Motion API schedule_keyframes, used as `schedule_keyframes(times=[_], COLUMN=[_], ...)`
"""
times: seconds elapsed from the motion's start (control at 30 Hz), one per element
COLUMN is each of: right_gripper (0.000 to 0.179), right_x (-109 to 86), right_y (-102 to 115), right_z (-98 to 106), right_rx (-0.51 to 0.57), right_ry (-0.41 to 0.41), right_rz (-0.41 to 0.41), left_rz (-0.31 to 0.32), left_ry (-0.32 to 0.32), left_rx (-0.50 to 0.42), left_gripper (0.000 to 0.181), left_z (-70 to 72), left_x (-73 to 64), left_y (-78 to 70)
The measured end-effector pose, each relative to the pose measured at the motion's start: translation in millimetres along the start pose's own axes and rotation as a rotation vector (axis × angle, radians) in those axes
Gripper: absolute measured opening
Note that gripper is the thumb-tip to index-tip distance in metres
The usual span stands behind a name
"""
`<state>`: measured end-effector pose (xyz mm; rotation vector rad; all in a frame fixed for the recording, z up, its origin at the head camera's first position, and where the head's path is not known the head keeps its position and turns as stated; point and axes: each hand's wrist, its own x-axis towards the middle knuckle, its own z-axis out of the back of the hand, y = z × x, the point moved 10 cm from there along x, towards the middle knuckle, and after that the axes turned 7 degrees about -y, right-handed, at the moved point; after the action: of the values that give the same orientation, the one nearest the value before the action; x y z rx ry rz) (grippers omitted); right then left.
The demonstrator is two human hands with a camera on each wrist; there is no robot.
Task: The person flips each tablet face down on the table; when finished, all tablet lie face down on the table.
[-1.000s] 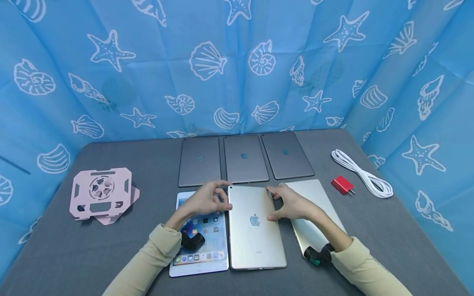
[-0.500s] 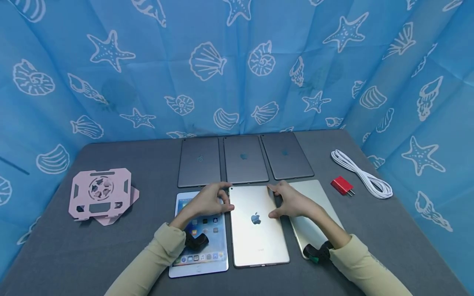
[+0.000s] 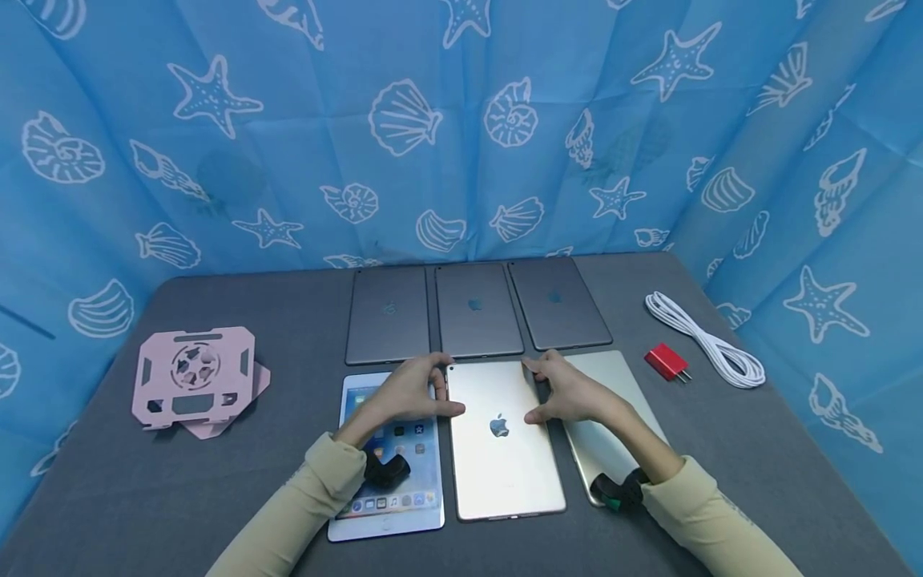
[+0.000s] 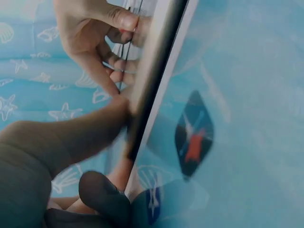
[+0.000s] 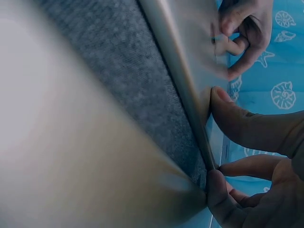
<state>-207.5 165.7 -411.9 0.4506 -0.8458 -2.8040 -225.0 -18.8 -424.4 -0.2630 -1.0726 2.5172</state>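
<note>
A silver tablet lies back side up in the middle of the table, its apple logo showing. My left hand grips its upper left edge, thumb lying over onto the back. At the upper right edge, my right hand holds it with the thumb at the side and the index finger at the corner. Left of it a white tablet with a lit screen lies partly under my left hand. Another silver tablet lies to the right, partly hidden by my right hand and arm.
Three dark grey tablets line the back, logos up. A pink metal stand is at the left. To the right lie a red charger plug and a coiled white cable. A blue shell-print curtain hangs behind.
The middle silver tablet has shifted slightly right and away from me, both hands going with it. My left thumb has come further over its back.
</note>
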Motion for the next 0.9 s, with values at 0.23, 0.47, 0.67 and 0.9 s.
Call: schedule_keyframes(times=[0.23, 0.47, 0.67, 0.9], right_gripper=[0.096, 0.097, 0.097, 0.082], right_x=[1.6, 0.2, -0.4, -1.8], right_y=[-1.0, -1.3, -0.9, 2.9], right_z=[-0.5, -1.6, -1.5, -1.5], right_rx=[0.000, 0.003, -0.013, -0.015], right_ry=[-0.001, 0.012, 0.007, 0.000], right_rz=[0.004, 0.011, 0.021, 0.041], left_rz=[0.015, 0.023, 0.012, 0.019], left_ry=[-0.018, -0.020, -0.025, -0.020], left_rx=[0.031, 0.015, 0.015, 0.017], left_gripper=[0.076, 0.075, 0.074, 0.075], left_z=[0.8, 0.0, -0.3, -0.1], left_x=[1.7, 1.5, 1.6, 0.9], left_y=[0.0, 2.1, 2.2, 2.4])
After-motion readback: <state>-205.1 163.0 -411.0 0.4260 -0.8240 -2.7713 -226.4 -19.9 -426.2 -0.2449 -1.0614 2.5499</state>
